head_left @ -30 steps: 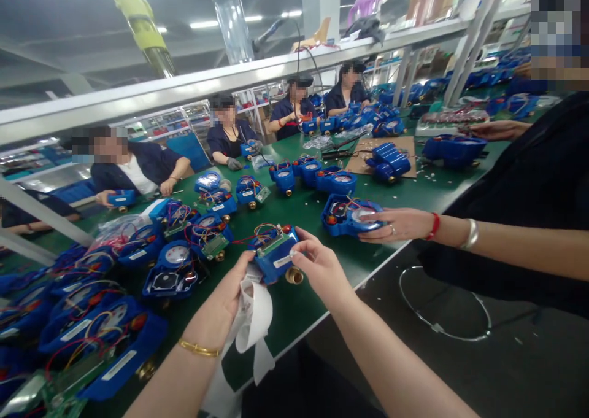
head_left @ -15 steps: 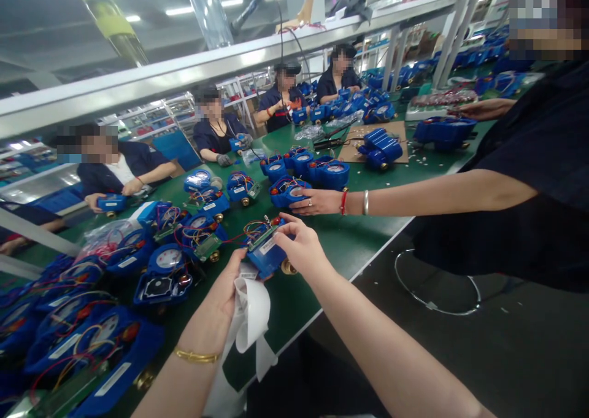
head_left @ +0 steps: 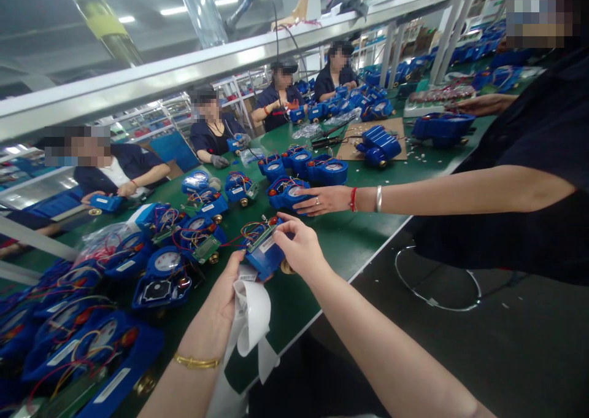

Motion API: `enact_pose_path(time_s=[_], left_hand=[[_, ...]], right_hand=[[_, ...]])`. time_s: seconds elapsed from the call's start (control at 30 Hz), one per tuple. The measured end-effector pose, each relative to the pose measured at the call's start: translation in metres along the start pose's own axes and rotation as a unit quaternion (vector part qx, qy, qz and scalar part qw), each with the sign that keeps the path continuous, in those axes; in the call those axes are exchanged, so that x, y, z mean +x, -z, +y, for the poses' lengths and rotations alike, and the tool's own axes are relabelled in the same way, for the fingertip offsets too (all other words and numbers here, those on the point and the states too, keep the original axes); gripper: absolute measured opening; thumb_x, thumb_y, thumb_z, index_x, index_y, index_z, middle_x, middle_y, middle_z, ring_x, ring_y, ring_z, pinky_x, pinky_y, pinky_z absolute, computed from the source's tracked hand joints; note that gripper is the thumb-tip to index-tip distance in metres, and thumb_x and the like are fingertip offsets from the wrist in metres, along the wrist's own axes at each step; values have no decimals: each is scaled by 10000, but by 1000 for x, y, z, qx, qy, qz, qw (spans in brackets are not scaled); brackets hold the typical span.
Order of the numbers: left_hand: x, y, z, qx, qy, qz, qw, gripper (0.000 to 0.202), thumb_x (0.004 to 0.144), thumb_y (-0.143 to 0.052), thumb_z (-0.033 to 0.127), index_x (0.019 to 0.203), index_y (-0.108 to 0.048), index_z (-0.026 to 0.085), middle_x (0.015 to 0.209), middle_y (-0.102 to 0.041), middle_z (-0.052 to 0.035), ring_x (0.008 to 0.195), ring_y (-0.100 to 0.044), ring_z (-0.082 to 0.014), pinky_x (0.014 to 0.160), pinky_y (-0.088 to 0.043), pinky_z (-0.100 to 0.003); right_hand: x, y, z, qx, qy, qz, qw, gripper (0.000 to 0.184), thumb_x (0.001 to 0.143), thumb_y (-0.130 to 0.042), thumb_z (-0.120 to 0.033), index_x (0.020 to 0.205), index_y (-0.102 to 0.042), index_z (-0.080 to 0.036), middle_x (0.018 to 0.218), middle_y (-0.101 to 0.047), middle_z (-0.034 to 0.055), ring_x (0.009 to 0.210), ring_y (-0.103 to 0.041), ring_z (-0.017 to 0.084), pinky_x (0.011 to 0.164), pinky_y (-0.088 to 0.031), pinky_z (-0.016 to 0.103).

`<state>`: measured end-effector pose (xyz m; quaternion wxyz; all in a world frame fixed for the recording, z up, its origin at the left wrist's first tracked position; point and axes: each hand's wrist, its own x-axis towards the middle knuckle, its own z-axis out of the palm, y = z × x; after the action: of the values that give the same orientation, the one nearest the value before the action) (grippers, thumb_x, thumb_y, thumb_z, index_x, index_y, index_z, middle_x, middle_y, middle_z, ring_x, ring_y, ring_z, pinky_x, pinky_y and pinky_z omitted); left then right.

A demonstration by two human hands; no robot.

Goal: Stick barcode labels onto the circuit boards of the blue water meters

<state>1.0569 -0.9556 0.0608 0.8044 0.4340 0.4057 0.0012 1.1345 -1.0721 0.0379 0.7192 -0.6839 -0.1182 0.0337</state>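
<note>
My left hand [head_left: 219,301] grips a white strip of label backing paper [head_left: 251,320] that hangs over the table edge, and its fingers touch the near side of a blue meter unit [head_left: 264,249] with coloured wires and a green circuit board. My right hand [head_left: 299,246] is closed over the right side of that meter, with the thumb near a white label on its face. A brass fitting shows under the meter. A co-worker's hand [head_left: 322,199] with a red bracelet rests on another blue meter [head_left: 285,192] just beyond.
Several open blue meters [head_left: 165,270] with wires crowd the green table [head_left: 354,234] to my left. More meters and a cardboard sheet [head_left: 368,142] lie farther back. Several people sit along the far side. A metal rail [head_left: 184,77] crosses overhead.
My right hand has closed further over the meter and tilted it toward me. The co-worker's hand carried a blue meter from the table edge farther back and set it among the others.
</note>
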Motion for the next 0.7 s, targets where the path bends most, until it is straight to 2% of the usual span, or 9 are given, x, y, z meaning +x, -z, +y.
enact_pose_path(time_s=[0.13,0.27,0.33,0.4,0.47,0.5,0.6,0.7], left_hand=[[1,2,-1,2,2,-4,1000,242,868,-511,308,835,-620,94,534,-623,-71,395,-586,-177,362,-487,-235],[1,4,-4,12,13,-12,1000,295,866,-513,368,781,-619,105,490,-593,-55,353,-538,-150,352,-456,-218],[-1,7,-9,19,17,-13,1000,345,873,-496,394,724,-611,105,482,-592,-73,343,-515,-129,335,-418,-189],[-3,11,-16,28,22,-14,999,367,872,-500,403,673,-597,110,473,-586,-78,325,-475,-103,316,-373,-166],[-5,16,-24,38,27,-15,999,345,860,-531,377,629,-575,124,429,-543,-45,295,-416,-81,298,-326,-157],[-5,19,-29,43,27,-15,999,330,858,-538,350,611,-561,132,412,-518,-26,287,-395,-73,298,-313,-154],[-3,27,-38,53,8,-9,999,314,856,-550,308,587,-532,146,397,-472,12,286,-367,-56,312,-286,-142],[-1,36,-37,70,-21,3,997,316,788,-652,386,618,-544,142,400,-457,33,293,-341,-46,312,-249,-135]], right_hand=[[-3,-1,2,-13,21,4,1000,65,722,-564,-199,660,-583,-204,1240,-601,97,1107,-587,235,963,-406,383],[-12,-2,3,-37,50,11,998,44,707,-596,-198,703,-554,-211,1268,-573,90,1137,-561,239,973,-394,391],[-18,1,2,-65,50,8,997,190,665,-670,-233,804,-541,-218,1286,-552,76,1125,-558,248,950,-414,403],[-24,8,2,-100,40,-14,994,467,600,-744,-263,1007,-517,-228,1283,-544,71,1105,-560,256,925,-436,413],[-28,18,4,-127,35,-71,989,742,553,-785,-256,1210,-441,-232,1258,-550,74,1098,-559,260,924,-443,417],[-30,23,7,-137,40,-107,984,816,540,-797,-242,1263,-418,-230,1244,-554,76,1101,-556,261,932,-442,415],[-33,31,19,-153,66,-171,971,876,502,-826,-197,1287,-437,-226,1210,-559,77,1097,-555,260,947,-444,403],[-30,25,33,-169,86,-168,967,875,500,-829,-172,1282,-442,-224,1216,-539,81,1079,-565,256,938,-462,394]])
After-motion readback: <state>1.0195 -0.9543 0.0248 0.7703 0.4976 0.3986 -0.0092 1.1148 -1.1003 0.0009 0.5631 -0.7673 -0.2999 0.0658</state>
